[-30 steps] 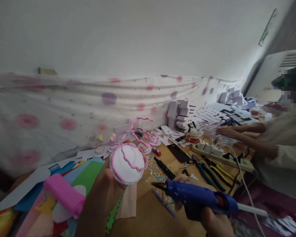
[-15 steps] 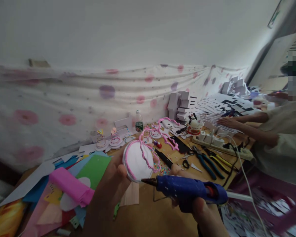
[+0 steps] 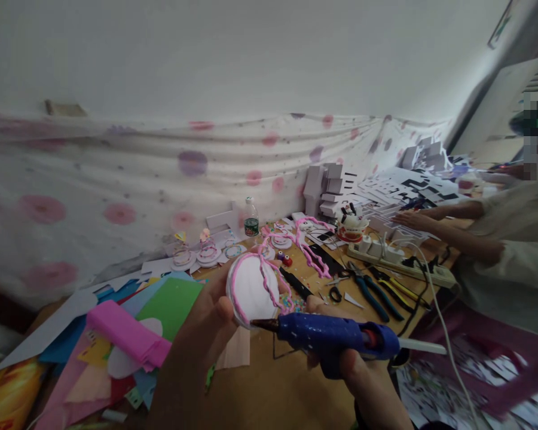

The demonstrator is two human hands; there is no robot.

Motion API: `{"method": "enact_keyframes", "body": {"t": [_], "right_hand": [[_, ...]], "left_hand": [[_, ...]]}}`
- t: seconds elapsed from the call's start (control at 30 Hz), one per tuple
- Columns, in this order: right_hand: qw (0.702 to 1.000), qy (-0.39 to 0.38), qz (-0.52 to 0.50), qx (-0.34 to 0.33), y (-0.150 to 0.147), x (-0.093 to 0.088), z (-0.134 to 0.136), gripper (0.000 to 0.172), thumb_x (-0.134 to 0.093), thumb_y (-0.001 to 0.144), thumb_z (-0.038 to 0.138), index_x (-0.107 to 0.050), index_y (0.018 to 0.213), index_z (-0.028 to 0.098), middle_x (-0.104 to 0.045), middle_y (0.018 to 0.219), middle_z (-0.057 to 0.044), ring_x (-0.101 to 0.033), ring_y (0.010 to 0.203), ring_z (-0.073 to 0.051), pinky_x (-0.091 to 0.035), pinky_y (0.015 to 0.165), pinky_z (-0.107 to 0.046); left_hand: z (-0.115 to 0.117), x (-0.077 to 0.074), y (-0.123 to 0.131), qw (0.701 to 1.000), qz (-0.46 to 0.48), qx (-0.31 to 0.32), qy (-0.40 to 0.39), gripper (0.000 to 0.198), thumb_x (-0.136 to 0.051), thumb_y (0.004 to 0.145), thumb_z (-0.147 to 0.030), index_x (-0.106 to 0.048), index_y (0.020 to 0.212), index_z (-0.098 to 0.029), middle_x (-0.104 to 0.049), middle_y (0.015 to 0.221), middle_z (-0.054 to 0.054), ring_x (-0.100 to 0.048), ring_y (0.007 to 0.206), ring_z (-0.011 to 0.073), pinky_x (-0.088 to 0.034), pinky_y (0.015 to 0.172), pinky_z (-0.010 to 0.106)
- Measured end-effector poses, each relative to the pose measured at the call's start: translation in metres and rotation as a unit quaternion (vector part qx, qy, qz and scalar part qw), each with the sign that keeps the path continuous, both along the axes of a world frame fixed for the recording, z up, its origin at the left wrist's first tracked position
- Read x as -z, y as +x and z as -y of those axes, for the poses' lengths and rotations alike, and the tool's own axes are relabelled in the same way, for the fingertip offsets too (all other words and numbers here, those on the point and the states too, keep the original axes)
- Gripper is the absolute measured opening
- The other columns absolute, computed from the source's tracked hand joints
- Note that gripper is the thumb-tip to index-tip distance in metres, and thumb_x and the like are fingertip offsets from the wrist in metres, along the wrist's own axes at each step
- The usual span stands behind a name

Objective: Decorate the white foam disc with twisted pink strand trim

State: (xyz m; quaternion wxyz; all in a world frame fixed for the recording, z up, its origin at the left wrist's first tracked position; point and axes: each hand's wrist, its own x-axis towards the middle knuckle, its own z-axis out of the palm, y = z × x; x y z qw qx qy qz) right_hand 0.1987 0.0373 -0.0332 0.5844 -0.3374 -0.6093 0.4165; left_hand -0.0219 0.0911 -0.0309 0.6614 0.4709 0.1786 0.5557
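The right hand (image 3: 356, 373) is wrapped around a blue glue gun (image 3: 318, 334). Its tip is at the low edge of a white round piece (image 3: 248, 289) with pink twisty string (image 3: 263, 278). The left hand (image 3: 213, 319) grips that piece above the table (image 3: 291, 400). Farther back, a bottle (image 3: 251, 226) stands near a spotty sheet (image 3: 147, 173).

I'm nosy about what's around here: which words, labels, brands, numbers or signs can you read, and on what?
None can be read.
Bottle: label print too small.
Red-and-white tub: markings too small.
Framed panel, upper right: green mark, too blurred.
Blue glue gun: no legible lettering.
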Motion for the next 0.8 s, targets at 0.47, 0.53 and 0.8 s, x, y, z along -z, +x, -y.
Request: {"method": "enact_keyframes", "body": {"t": [0.47,0.53,0.8], "right_hand": [[0.998,-0.027,-0.013,-0.049,0.001,-0.003,-0.001,0.060,-0.065,0.077,0.081,-0.073,0.069,0.022,-0.068,0.064,-0.006,-0.066,0.061,-0.022,-0.056,0.061,-0.033],[0.999,-0.013,-0.008,-0.048,0.003,0.002,-0.002,0.059,-0.064,0.078,0.081,-0.076,0.076,0.023,-0.069,0.065,-0.006,-0.067,0.063,-0.024,-0.058,0.064,-0.036],[0.999,-0.016,-0.025,-0.024,0.037,0.040,-0.017,0.071,-0.065,0.063,0.091,-0.076,0.075,0.022,-0.065,0.053,-0.006,-0.060,0.046,-0.022,-0.053,0.046,-0.032]], "left_hand": [[-0.027,0.016,-0.013,0.990,-0.024,0.108,0.086,0.096,-0.086,0.061,-0.066,-0.057,0.142,-0.024,-0.071,0.127,0.017,-0.064,0.121,0.0462,-0.053,0.101,0.055],[-0.015,0.008,-0.007,0.994,-0.009,0.081,0.074,0.093,-0.086,0.064,-0.064,-0.058,0.141,-0.022,-0.072,0.124,0.018,-0.063,0.122,0.0454,-0.052,0.103,0.055],[0.021,-0.031,-0.001,0.999,0.040,-0.031,-0.012,0.074,-0.069,0.077,-0.071,-0.066,0.134,-0.023,-0.076,0.120,0.007,-0.062,0.128,0.0352,-0.053,0.105,0.040]]}}
